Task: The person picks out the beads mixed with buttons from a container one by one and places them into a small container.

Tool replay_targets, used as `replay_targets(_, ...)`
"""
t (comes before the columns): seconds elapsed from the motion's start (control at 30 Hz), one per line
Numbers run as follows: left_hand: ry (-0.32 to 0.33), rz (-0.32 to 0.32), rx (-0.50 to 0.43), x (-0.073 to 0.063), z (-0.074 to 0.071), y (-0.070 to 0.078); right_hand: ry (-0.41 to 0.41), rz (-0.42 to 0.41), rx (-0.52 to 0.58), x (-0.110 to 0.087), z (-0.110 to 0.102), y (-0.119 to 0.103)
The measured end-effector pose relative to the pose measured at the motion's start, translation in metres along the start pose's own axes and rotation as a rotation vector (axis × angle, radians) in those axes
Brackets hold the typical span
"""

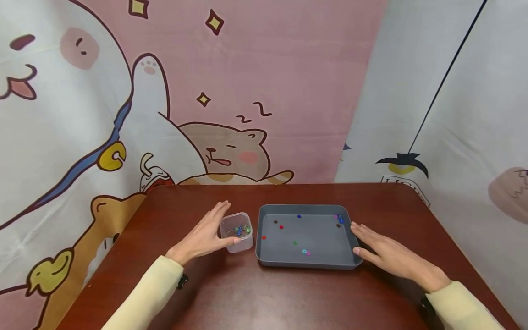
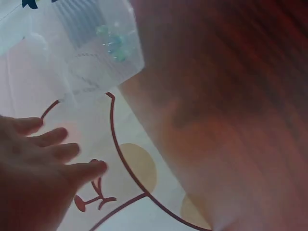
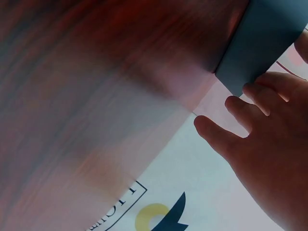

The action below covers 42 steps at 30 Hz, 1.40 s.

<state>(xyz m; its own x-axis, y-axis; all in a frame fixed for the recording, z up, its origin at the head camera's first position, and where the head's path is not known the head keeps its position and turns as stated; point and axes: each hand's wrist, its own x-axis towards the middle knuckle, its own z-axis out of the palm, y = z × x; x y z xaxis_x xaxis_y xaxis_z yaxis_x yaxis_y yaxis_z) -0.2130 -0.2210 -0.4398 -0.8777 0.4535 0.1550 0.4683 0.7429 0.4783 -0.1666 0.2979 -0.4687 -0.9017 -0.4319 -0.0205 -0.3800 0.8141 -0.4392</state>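
Observation:
A small clear plastic box [image 1: 240, 247] stands on the table to the left of the tray, with several tiny blue and green pieces [image 1: 242, 230] inside. My left hand [image 1: 202, 236] is at the box's left side, fingers extended and thumb across its front; in the left wrist view a gap shows between the fingers and the box [image 2: 96, 72]. The shallow grey tray [image 1: 317, 238] has tiny coloured rings and beads scattered in it: red, blue, brown, green, teal and pink. Beside its right edge is my right hand [image 1: 396, 257], fingers straight, holding nothing. Whether it touches the tray is unclear.
The dark reddish-brown wooden table [image 1: 264, 298] reaches back to a printed cloth [image 1: 313, 91] with cartoon animals. More cloth hangs on the left and right sides. The table's far edge lies just behind the tray and box.

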Motion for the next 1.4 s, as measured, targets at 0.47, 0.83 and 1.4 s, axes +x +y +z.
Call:
replay_targets(0.47,-0.033,-0.167,-0.03,-0.011,0.018,-0.01,0.247,-0.125,-0.198,0.034,-0.016,-0.013)
replay_targets(0.83,-0.013,-0.182,-0.052,-0.008,0.02,-0.008,0.314,-0.239,-0.332,0.073,-0.009,-0.013)
replay_targets(1.4,-0.017,-0.204,-0.088,-0.007,0.02,-0.009,0.347,-0.139,-0.325,0.09,0.002,-0.028)
